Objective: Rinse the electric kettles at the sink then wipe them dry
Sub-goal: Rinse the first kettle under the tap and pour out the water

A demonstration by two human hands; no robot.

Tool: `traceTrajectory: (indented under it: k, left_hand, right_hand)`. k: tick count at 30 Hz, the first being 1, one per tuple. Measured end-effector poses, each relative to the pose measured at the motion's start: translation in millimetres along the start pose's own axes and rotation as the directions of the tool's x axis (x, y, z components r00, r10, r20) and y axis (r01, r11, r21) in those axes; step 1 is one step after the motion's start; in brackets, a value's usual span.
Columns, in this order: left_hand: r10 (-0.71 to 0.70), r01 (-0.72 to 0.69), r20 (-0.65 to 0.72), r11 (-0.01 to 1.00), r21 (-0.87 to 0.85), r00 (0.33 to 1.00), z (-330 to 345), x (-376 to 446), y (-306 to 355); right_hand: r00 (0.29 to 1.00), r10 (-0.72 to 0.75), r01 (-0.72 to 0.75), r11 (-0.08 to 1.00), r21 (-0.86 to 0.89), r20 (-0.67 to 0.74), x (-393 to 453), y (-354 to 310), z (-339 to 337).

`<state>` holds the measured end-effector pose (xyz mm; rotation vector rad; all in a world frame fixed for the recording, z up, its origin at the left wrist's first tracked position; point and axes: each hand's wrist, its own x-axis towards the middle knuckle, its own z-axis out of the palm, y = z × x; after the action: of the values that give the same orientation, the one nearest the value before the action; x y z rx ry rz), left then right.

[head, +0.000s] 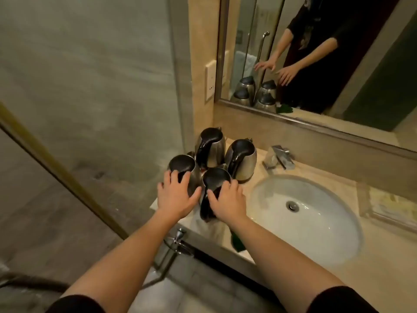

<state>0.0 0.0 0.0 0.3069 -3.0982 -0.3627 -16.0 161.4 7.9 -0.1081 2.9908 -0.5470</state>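
Several steel electric kettles with black lids and handles stand clustered on the counter left of the sink (266, 224). My left hand (176, 196) rests with spread fingers on the front-left kettle (181, 163), over its handle. On the front-right kettle (214, 178) lies my right hand (226, 201), fingers relaxed, with that kettle's black handle showing below the thumb. Two more kettles, the back-left kettle (211, 145) and the back-right kettle (242, 159), stand behind, untouched. All lids are down.
A chrome faucet (279, 157) sits behind the basin. A green cloth (237, 241) lies at the counter's front edge under my right forearm. A mirror (316, 53) covers the wall, a glass partition stands left, and a clear tray (388, 211) sits right.
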Motion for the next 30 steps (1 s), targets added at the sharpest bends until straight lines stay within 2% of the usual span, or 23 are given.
traceTrajectory:
  k: [3,6,7,10,14,17,19,20,23,30]
  left_hand:
    - [-0.038,0.038,0.03,0.999,0.001,0.999,11.7,-1.2,-6.0]
    - [-0.031,0.033,0.076,0.999,-0.018,0.997,25.4,-8.4,-12.2]
    - [-0.032,0.033,0.097,0.999,-0.011,0.995,28.8,-10.3,-15.4]
    - [-0.038,0.037,0.15,0.999,0.008,0.988,36.8,-16.0,-24.6]
    - [-0.048,0.046,0.188,0.999,0.014,0.981,47.6,-24.6,-33.4]
    - [-0.062,0.068,0.199,0.997,-0.025,0.978,49.5,-28.7,-35.5]
    - [-0.065,0.076,0.203,0.996,-0.048,0.977,49.7,-29.9,-33.4]
    - [-0.07,0.083,0.206,0.995,-0.055,0.976,48.8,-30.1,-31.2]
    - [-0.083,0.104,0.2,0.99,-0.095,0.976,47.0,-25.4,-21.5]
    - [-0.075,0.123,0.189,0.958,-0.258,0.979,42.7,-11.0,18.7]
  right_hand:
    - [0.979,0.194,-0.2,0.972,0.121,0.066,2.8,-8.1,18.7]
    - [0.9,0.376,-0.428,0.861,0.275,0.223,4.9,-14.1,38.2]
    - [0.888,0.396,-0.455,0.83,0.323,0.233,6.7,-14.3,45.0]
    - [0.885,0.372,-0.466,0.732,0.497,0.281,11.0,-17.7,54.0]
    - [0.866,0.357,-0.492,0.477,0.728,0.351,14.5,-22.9,65.8]
    - [0.837,0.369,-0.511,0.262,0.819,0.404,13.3,-25.9,75.6]
    - [0.835,0.385,-0.49,0.196,0.849,0.393,10.7,-28.4,76.7]
    - [0.83,0.42,-0.475,0.184,0.861,0.368,9.6,-29.3,77.2]
    - [0.828,0.504,-0.414,0.25,0.875,0.248,9.5,-26.3,76.9]
    - [0.866,0.489,-0.363,0.468,0.806,0.106,-7.0,-3.4,63.5]
